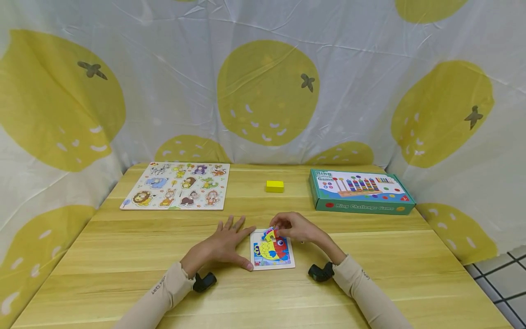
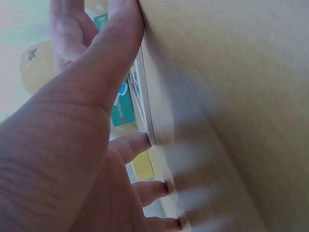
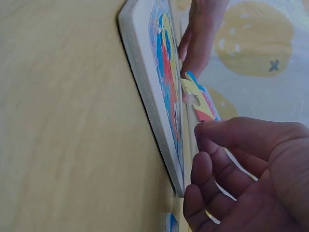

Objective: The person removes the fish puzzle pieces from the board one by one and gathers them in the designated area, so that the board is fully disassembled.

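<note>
A small square jigsaw puzzle board with a red, yellow and blue fish picture lies on the table between the hands. My left hand is spread flat at its left side, thumb and index finger touching the board's edge. Above the board's upper part, my right hand pinches a puzzle piece between thumb and fingers. This piece is yellow, blue, pink and red, and it is held tilted, apart from the board in the right wrist view. Part of the fish picture is hidden behind the piece and fingers.
A wooden animal puzzle board lies at the back left. Farther back in the middle sits a yellow block. A green Ring Challenge Game box is at the back right. Patterned cloth hangs behind the table.
</note>
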Available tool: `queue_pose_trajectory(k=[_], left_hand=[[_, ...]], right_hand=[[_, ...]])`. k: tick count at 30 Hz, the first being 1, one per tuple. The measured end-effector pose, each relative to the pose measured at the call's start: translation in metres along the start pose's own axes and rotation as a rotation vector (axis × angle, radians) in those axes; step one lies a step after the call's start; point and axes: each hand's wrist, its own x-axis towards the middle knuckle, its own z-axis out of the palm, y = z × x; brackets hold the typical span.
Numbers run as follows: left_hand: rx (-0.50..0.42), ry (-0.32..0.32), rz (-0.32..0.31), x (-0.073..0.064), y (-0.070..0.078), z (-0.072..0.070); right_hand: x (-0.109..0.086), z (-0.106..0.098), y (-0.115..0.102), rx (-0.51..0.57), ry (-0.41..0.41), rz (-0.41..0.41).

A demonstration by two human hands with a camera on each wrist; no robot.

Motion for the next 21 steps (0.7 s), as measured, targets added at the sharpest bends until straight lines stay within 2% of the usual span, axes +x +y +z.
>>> queue_pose_trajectory(k=[6,10,16,21], left_hand=[[-0.001,-0.004,0.004,0.000,0.001,0.000],[-0.005,-0.003,0.006,0.001,0.002,0.001],[-0.009,-0.001,0.004,0.000,0.002,0.000],[-0.011,-0.002,0.007,0.000,0.000,-0.001]], right_hand=[[-0.005,-0.006,-0.001,0.011,0.017,0.018],[-0.015,-0.014,0.001,0.054,0.038,0.034],[-0.033,-0.030,0.013,0.110,0.088,0.059],[-0.056,-0.046,0.031,0.124,0.133,0.065]])
